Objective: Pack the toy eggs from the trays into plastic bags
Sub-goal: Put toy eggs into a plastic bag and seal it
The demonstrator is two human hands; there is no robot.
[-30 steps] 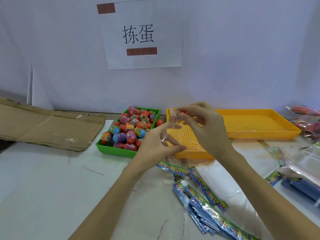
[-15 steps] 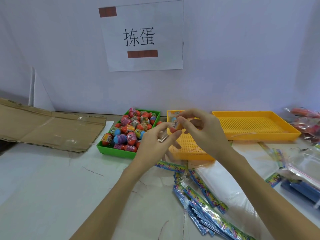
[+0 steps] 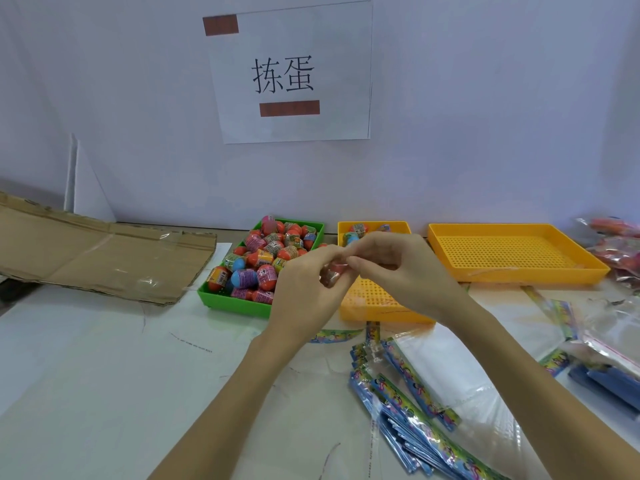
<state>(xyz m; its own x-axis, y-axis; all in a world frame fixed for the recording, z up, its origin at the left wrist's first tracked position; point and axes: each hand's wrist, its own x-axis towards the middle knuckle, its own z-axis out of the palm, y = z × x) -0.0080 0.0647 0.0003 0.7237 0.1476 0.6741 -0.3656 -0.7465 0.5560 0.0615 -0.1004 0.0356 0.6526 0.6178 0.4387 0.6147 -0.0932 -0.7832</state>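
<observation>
A green tray (image 3: 231, 301) holds several toy eggs (image 3: 258, 258) in red, blue and purple. Right of it stands a small yellow tray (image 3: 372, 301) with a few eggs (image 3: 356, 229) at its far end. My left hand (image 3: 306, 292) and my right hand (image 3: 398, 271) meet above the gap between the two trays. Together they pinch a small clear plastic bag (image 3: 330, 273) with a red toy egg inside; most of the bag is hidden by my fingers.
A large empty yellow tray (image 3: 512, 252) stands at the right. Stacked clear bags with colourful header cards (image 3: 412, 396) lie near the front right. Filled bags (image 3: 616, 244) pile at the far right edge. Flattened cardboard (image 3: 100, 258) lies at the left.
Both hands have lowered and come closer together. The bag, earlier held up open between them, is now bunched between my fingertips with the egg in it.
</observation>
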